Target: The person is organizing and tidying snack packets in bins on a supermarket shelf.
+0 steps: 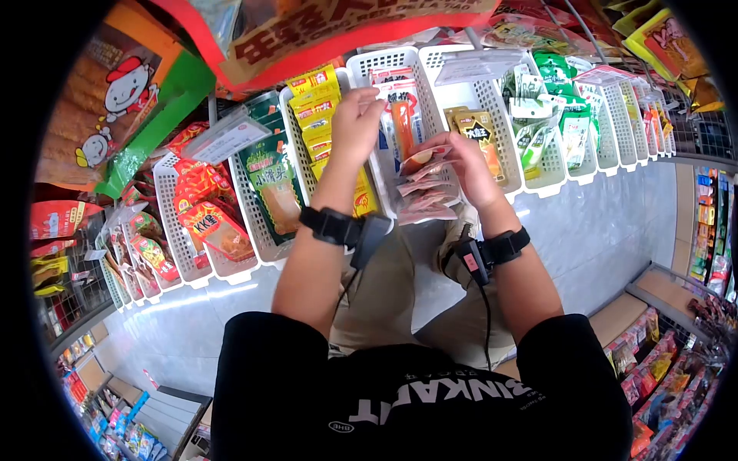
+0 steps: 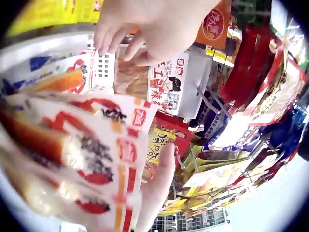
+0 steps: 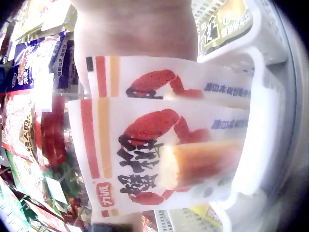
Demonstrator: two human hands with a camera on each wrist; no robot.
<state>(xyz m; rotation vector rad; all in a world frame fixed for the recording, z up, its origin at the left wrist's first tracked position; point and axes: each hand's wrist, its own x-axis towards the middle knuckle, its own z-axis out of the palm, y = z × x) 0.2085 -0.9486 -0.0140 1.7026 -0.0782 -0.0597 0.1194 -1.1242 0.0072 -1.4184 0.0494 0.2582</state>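
My right hand grips several white crab stick packets over the front of a white basket. Its thumb lies along their edge in the left wrist view. A red crab picture and an orange-and-white stick show on the front crab stick packet. My left hand hovers above the same basket's left side, fingers loosely bent and holding nothing, as the left wrist view also shows of the left hand. Further back in that basket lie more crab stick packets, partly hidden by the hands.
To the left stand white baskets of yellow packets, dark green packets and red packets. Gold-and-black packets and green packets fill baskets on the right. A large red bag hangs above the row.
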